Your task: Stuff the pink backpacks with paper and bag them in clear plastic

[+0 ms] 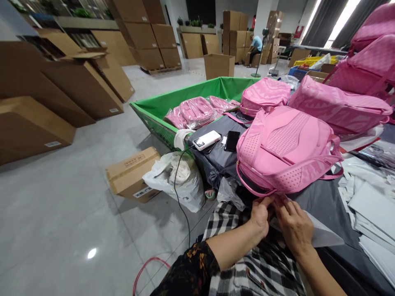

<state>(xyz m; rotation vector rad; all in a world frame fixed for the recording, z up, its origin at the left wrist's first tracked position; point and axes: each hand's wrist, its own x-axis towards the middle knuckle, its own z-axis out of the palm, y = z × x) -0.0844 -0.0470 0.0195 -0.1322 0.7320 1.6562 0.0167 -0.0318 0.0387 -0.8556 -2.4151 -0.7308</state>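
A pink backpack (286,152) lies with its padded, perforated back facing up on the dark-covered table (324,205). Both my hands meet at its near edge, just below a thin pink strap loop (254,191). The fingers of my left hand (261,213) are pinched together. Close beside it, my right hand (293,224) has its fingers curled and closed. What the fingertips hold is hidden between the hands and the backpack's edge. A translucent white sheet or bag (325,235) shows beneath my right hand and sticks out to the right.
Pink backpacks (339,107) are piled behind and to the right. A power bank (206,140) and a phone (232,141) lie left. White sheets (375,209) sit right. A green bin (148,105) holds bagged backpacks. A black cable (176,193) hangs beside a white plastic bag (191,197).
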